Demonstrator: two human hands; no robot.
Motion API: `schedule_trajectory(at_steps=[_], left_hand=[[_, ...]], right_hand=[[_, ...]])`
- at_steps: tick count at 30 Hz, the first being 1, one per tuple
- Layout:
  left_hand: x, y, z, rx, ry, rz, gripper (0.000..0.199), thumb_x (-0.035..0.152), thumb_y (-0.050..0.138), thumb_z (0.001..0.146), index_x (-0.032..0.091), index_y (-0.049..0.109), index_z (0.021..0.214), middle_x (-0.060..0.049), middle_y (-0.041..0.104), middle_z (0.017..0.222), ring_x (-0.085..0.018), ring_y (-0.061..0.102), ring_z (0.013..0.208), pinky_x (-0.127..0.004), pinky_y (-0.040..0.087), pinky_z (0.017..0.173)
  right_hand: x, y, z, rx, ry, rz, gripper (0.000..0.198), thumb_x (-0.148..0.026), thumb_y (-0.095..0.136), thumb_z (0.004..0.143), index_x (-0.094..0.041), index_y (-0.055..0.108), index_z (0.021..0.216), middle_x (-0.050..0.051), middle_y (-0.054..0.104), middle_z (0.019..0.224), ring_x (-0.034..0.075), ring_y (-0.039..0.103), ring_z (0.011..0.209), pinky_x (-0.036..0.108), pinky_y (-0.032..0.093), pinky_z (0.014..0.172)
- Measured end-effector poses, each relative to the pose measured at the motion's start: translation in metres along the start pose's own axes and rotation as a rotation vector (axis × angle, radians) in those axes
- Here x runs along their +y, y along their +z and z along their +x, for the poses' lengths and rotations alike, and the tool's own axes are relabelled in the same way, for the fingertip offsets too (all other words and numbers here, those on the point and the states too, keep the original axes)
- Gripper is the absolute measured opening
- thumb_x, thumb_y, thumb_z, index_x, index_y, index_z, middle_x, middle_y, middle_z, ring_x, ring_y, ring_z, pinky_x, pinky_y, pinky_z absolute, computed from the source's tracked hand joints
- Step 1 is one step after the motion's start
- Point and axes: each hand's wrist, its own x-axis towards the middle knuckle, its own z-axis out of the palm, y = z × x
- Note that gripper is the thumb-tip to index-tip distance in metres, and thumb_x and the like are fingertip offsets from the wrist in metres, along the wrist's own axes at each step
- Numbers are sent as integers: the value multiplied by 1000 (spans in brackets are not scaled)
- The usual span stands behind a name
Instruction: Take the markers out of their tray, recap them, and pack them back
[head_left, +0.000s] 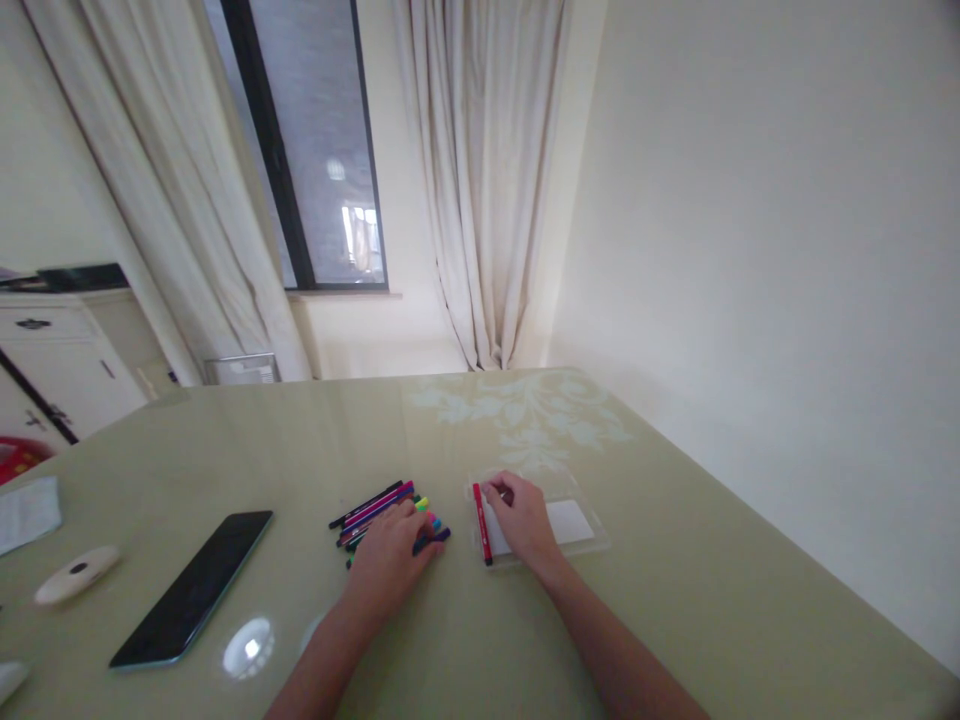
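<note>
Markers (377,508) left of the box (591,546) look light, stiff, pinchable mid-barrel; left hand (391,553) over them, right hand (523,517) over box, grips unclear.

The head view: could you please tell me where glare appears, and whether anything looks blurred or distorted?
Head view: a bright glare spot on the tabletop, left of the left forearm; bright patches, probably reflections, in the window; print on the red pen too soft to read; dark window frame slanting, probably wide-angle distortion.
</note>
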Motion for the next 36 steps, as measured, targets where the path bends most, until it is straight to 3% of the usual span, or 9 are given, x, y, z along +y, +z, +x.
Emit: schedule_trajectory(at_steps=[3,5,9,13,21,28,31,34,36], left_hand=[[5,3,-1,50,16,-96,12,32,63,88,22,68,83,-6,68,96,-27,63,98,-37,45,88],[10,3,1,76,-24,-275,20,39,58,92,22,66,85,-6,70,91,-26,65,91,-36,47,82],[19,2,6,80,-94,-694,34,53,54,94,21,66,92,-5,73,84,-23,68,78,-33,50,71],[27,5,6,76,-95,-844,41,58,58,91,19,68,93,-5,72,81,-19,65,67,-28,49,61],[29,11,3,68,-104,-819,38,54,57,94,19,68,102,-6,76,87,-20,67,74,-31,52,69],[38,10,-2,13,-56,-727,41,54,47,99,20,69,103,-5,76,85,-19,65,69,-30,50,66],[27,4,2,111,-97,-634,44,56,45,98,20,71,103,-5,76,86,-22,68,75,-33,52,70],[2,-4,7,295,-208,-480,42,52,44,97,21,71,101,-7,77,94,-25,70,86,-38,53,82],[-16,-8,10,344,-254,-342,36,47,46,95,21,70,102,-8,76,98,-26,70,92,-39,52,86]], right_hand=[[-1,1,-1,-14,-22,21,24,-36,59,91,-20,73,79,3,73,74,17,62,67,28,45,65],[-4,2,-3,-36,-22,51,27,-39,60,91,-20,72,77,3,72,73,17,62,68,27,45,64],[-18,5,-10,-228,42,257,32,-49,65,89,-19,75,84,2,71,73,15,61,64,25,45,59],[-29,8,-15,-359,101,472,33,-52,70,85,-20,75,87,-1,67,70,13,57,58,23,43,52],[-13,0,0,-45,222,754,37,-51,81,76,-17,73,88,1,69,71,14,61,63,25,45,60],[-21,-2,-5,-99,240,789,36,-47,84,74,-18,76,93,4,75,86,17,68,75,28,51,71],[-19,-2,-3,-88,250,743,37,-47,82,74,-18,75,96,4,75,86,17,69,75,28,52,70],[-16,0,-3,-106,251,682,35,-42,78,74,-17,73,96,3,73,82,17,69,71,28,51,67],[-15,4,-6,-152,258,640,34,-38,75,75,-18,69,102,1,72,80,17,69,69,27,51,64]])
